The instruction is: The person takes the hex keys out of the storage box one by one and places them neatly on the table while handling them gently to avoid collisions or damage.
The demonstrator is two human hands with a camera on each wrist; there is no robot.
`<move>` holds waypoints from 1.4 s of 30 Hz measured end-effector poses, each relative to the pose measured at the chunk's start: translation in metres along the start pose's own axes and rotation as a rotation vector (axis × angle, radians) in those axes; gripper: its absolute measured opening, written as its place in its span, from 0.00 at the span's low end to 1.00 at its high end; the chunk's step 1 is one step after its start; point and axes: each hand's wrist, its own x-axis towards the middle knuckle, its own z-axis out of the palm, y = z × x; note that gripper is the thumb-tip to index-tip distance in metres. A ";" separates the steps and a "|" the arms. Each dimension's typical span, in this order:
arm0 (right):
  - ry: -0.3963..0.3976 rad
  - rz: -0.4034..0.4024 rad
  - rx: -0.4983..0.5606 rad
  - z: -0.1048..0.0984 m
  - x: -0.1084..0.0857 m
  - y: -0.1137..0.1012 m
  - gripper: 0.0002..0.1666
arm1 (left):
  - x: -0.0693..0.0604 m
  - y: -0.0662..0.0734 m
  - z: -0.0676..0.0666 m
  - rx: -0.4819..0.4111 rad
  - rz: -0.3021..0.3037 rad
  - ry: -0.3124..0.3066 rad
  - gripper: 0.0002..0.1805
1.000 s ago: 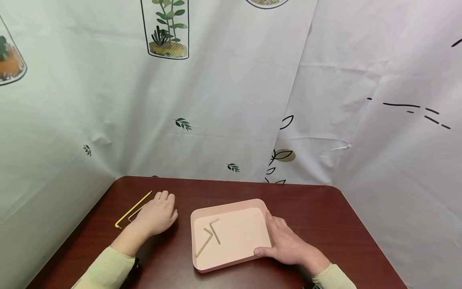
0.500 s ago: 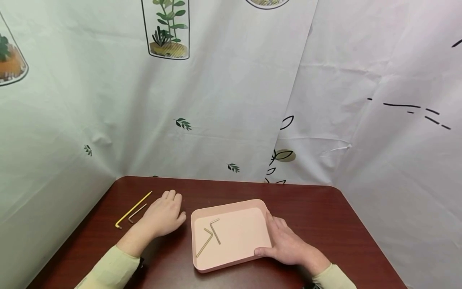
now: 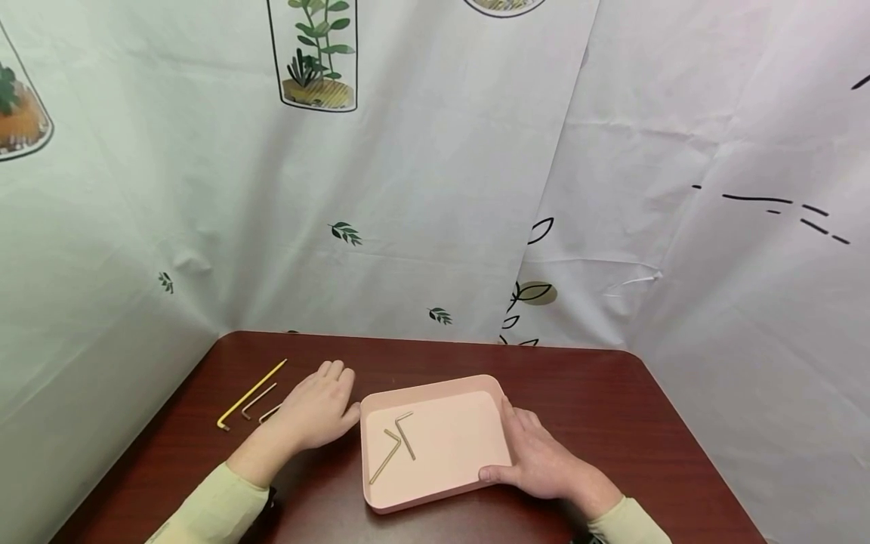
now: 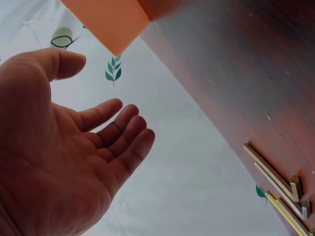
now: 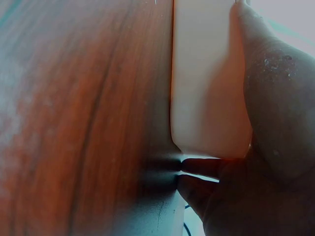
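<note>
A pink tray (image 3: 448, 446) lies on the table with two L-shaped hex keys (image 3: 386, 459) in its left part. The right hand (image 3: 544, 457) grips the tray's right side, thumb at the near edge; in the right wrist view that hand (image 5: 280, 113) lies along the tray wall (image 5: 206, 73). Just left of the tray is the left hand (image 3: 316, 408), its palm empty and fingers loosely bent in the left wrist view (image 4: 74, 137). Beside it lie a yellow hex key (image 3: 251, 394) and two metal ones (image 3: 260, 400), the nearest partly hidden by the hand.
The dark red-brown table (image 3: 578, 385) has its back edge against a white patterned cloth (image 3: 421, 189). More of that cloth hangs at the left and right sides. Bare tabletop shows behind the tray and to its right.
The left hand has moved right toward the tray, uncovering the middle hex key and part of another one. The right hand and the tray have not visibly moved.
</note>
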 end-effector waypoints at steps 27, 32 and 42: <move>-0.003 0.010 -0.006 -0.001 0.000 -0.002 0.80 | 0.009 0.029 -0.003 -0.028 0.120 -0.021 0.12; -0.006 0.010 -0.008 0.000 0.001 -0.003 0.80 | 0.010 0.032 0.000 -0.039 0.117 -0.037 0.12; -0.013 0.024 -0.007 -0.001 0.001 -0.002 0.81 | 0.011 0.039 0.002 -0.035 0.204 0.006 0.12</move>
